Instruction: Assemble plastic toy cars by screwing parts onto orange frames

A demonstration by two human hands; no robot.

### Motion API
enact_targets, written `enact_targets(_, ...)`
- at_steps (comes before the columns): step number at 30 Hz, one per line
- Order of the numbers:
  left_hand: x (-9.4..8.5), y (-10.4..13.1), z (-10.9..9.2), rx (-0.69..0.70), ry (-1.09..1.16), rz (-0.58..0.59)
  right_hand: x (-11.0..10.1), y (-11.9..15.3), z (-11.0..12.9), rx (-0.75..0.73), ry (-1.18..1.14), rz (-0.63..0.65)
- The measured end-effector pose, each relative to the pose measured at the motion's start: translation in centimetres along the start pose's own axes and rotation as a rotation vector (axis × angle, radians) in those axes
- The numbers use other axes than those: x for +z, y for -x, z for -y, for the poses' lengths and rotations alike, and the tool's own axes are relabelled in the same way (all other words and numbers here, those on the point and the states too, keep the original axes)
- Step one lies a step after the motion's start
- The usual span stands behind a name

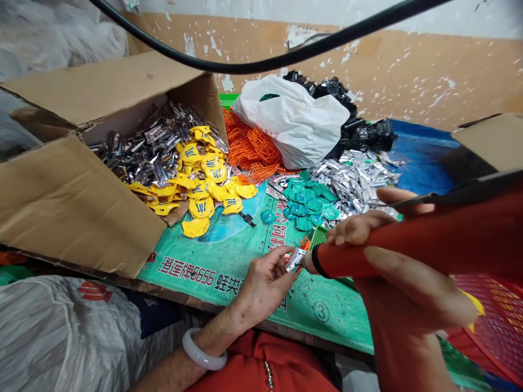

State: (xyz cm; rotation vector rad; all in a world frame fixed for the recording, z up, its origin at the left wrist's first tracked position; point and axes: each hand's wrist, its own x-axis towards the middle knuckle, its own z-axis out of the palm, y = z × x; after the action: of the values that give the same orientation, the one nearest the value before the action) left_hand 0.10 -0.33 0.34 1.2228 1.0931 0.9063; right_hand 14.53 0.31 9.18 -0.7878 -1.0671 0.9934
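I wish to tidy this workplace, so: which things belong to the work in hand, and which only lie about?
In the work:
silver-and-orange piece, in the left hand;
red screwdriver-like tool, in the right hand;
probably, by colour, silver pieces and orange lattice pieces;
perhaps yellow pieces, green pieces.

Seemingly lying about:
white plastic bag;
white woven sack.

The only view comes from the wearer's head, facing forward and down over the bench (335, 321) to the wall (429, 71) behind it. It sits close: the left hand (261, 286) falls just below the middle, the right hand (382, 313) looms larger, nearer the lens. Red clothing (253, 367) enters at the bottom; a black cable (241, 67) crosses the top.
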Motion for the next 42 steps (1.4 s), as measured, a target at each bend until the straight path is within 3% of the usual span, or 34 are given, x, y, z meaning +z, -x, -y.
enact_targets(6,-0.2,0.1,0.2,0.159,-0.078,-0.009,0.1,-0.2,0.3,0.003,-0.124,0.005)
enact_targets(12,-0.4,0.1,0.4,0.129,-0.072,0.014,-0.1,-0.1,0.3,0.013,-0.15,-0.002)
enact_targets(21,-0.3,-0.2,0.8,0.005,0.131,0.02,0.2,0.0,0.4,0.001,-0.148,-0.002)
enact_targets(28,-0.2,-0.2,0.7,0.058,-0.005,-0.012,0.2,0.4,1.0,-0.012,-0.08,-0.011)
enact_targets(42,-0.4,-0.2,0.5,0.321,-0.292,-0.075,0.3,0.5,0.9,-0.018,-0.079,0.024)
